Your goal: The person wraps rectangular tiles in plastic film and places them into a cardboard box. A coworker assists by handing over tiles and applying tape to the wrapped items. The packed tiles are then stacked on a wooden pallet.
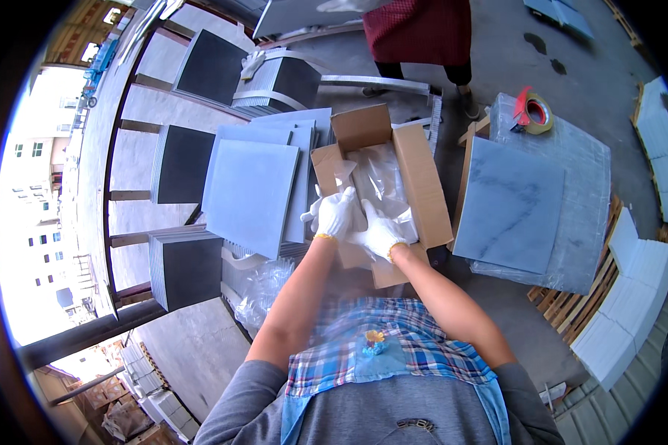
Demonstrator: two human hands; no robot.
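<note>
Left hand and right hand, white-gloved, close together; from my feed I cannot tell their grip | grey slabs stacked to their left | open cardboard box under them, extending ahead | clear plastic film inside it, just beyond both | red tape dispenser farther right

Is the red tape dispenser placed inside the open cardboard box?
No, the red tape dispenser lies on the plastic-wrapped stack, to the right of the cardboard box.
</note>
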